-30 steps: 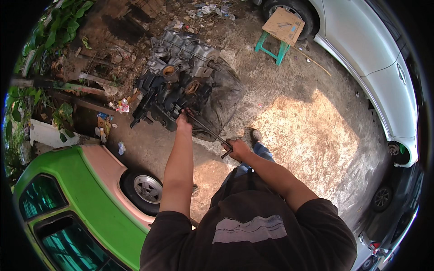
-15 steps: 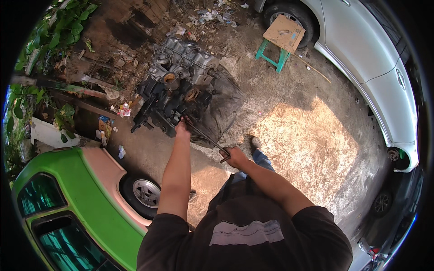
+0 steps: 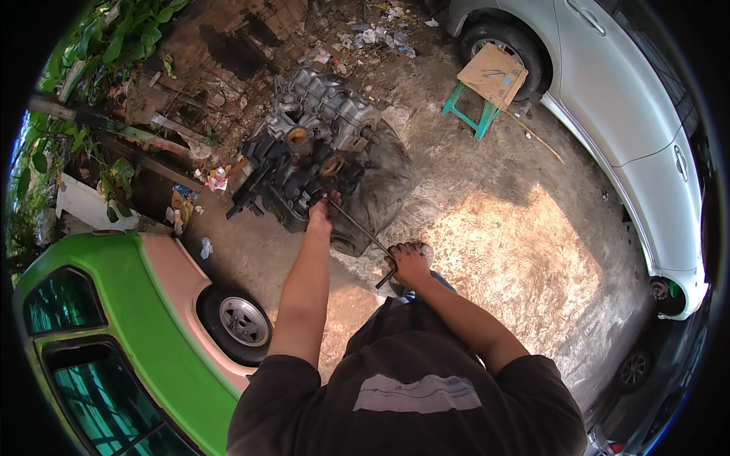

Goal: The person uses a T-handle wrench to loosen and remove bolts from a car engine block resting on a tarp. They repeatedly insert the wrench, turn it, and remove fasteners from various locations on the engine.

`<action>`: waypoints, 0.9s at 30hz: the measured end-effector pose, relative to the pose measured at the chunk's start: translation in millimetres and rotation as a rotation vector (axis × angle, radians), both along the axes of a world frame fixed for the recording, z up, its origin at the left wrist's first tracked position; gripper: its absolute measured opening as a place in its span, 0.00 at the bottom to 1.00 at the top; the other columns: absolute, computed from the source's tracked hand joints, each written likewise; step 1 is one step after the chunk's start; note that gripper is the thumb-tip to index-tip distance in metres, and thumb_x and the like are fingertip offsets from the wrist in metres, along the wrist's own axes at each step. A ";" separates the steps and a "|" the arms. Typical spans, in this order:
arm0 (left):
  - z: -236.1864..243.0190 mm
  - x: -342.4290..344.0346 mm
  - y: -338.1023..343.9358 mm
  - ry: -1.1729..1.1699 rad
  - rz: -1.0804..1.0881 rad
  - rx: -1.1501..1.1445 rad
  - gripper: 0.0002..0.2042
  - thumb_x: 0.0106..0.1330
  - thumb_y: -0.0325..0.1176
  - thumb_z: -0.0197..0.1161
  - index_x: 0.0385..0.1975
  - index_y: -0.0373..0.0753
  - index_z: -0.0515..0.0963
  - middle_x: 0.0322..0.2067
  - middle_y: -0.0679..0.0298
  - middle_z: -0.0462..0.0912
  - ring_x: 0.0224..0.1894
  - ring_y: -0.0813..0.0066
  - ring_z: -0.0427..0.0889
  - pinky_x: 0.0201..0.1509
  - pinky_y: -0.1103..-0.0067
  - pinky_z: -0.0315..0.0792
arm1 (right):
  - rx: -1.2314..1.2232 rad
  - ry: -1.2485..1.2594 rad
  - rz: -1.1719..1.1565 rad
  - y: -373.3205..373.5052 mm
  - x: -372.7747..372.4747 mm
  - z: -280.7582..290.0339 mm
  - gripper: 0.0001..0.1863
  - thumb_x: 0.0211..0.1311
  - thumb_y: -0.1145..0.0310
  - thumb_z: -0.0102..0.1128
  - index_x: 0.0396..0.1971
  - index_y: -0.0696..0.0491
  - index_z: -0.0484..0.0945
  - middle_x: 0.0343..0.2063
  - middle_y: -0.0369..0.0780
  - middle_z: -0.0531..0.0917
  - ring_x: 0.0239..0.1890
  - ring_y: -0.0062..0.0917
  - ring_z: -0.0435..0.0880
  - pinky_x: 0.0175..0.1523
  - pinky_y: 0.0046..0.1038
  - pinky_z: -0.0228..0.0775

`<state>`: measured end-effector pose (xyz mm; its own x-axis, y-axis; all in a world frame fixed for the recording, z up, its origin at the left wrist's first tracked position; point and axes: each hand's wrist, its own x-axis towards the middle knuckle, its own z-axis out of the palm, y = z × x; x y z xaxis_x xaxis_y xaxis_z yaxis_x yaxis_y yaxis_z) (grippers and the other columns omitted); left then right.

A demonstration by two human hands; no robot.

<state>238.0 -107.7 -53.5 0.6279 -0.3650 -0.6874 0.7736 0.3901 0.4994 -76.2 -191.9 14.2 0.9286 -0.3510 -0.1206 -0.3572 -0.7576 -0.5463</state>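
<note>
Engine (image 3: 323, 114): our landmark; grey metal top, black lower parts, on the ground ahead of us.
Long metal bar (image 3: 359, 226): dark, slanting from the engine's near side back toward us and rightward; short angled end is the part farthest from the engine.
Left hand (image 3: 324, 210): at the bar's engine end, right by the engine's near side. Fingers bunched; we can't tell whether they close round the bar.
Right hand (image 3: 411, 264): closed on the bar by its angled end, off the engine's near-right side.
Dark wrinkled sheet (image 3: 393, 169): on the ground along the engine's right side.
Green stool (image 3: 484, 124): beyond and right of the engine, brown cardboard (image 3: 498, 83) on top.
Silver car (image 3: 608, 83): well right of the engine.
Green car (image 3: 129, 304): near-left of the engine, pinkish fender.
Litter (image 3: 380, 34): scattered beyond the engine.
</note>
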 end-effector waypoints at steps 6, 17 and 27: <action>5.0 -4.9 -12.4 -0.053 0.042 0.085 0.04 0.71 0.26 0.52 0.40 0.34 0.72 0.42 0.52 0.83 0.42 0.57 0.84 0.49 0.64 0.80 | 0.083 -0.007 0.023 -24.9 6.7 -5.4 0.16 0.69 0.58 0.47 0.46 0.54 0.72 0.38 0.48 0.81 0.47 0.42 0.77 0.57 0.42 0.64; -11.0 2.7 2.2 -0.009 0.078 -0.191 0.07 0.69 0.32 0.54 0.41 0.38 0.75 0.40 0.55 0.84 0.41 0.61 0.83 0.46 0.70 0.79 | -0.018 0.001 0.180 -45.8 15.3 -0.9 0.16 0.65 0.62 0.50 0.47 0.55 0.71 0.37 0.47 0.82 0.49 0.38 0.77 0.59 0.40 0.63; -9.8 18.3 -5.1 0.116 0.003 -0.196 0.09 0.69 0.38 0.52 0.34 0.42 0.77 0.32 0.66 0.82 0.33 0.71 0.81 0.38 0.73 0.75 | 0.047 0.084 0.197 -42.9 18.3 -4.2 0.17 0.60 0.65 0.52 0.47 0.56 0.71 0.36 0.47 0.83 0.46 0.39 0.80 0.59 0.42 0.64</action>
